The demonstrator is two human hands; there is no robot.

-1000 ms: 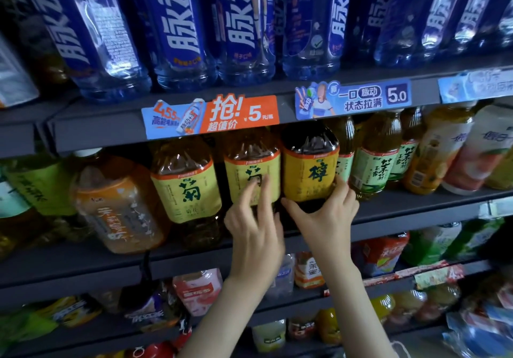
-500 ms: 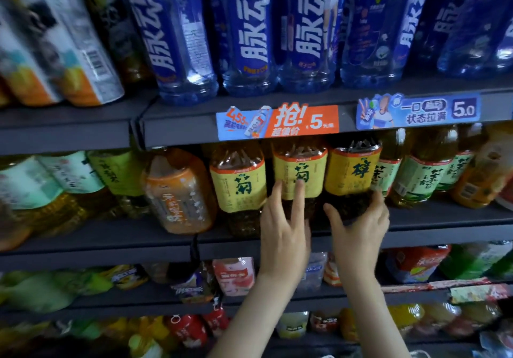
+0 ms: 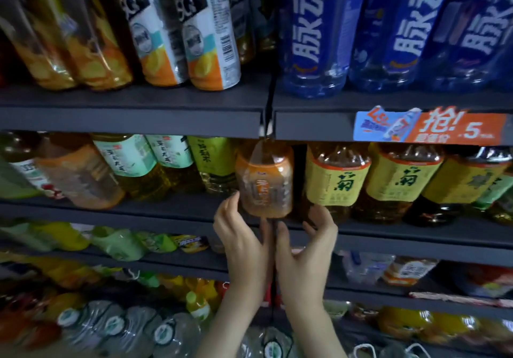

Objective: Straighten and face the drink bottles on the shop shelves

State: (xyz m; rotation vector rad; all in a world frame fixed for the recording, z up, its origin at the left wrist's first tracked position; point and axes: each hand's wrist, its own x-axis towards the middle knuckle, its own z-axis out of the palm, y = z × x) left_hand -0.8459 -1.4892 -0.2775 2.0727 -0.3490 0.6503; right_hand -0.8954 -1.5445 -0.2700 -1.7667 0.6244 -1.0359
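Now hands off yellow tea bottles (image 3: 337, 180), shifted toward 9 o'clock: left hand (image 3: 238, 235) and right hand (image 3: 308, 246) open, cupping under orange bottle (image 3: 265, 183), not yet gripping. Next bottle to face.

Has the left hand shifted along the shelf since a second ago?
Yes. The left hand has gone leftward, from the yellow-label bottle to the orange-label bottle, away from the orange price tag.
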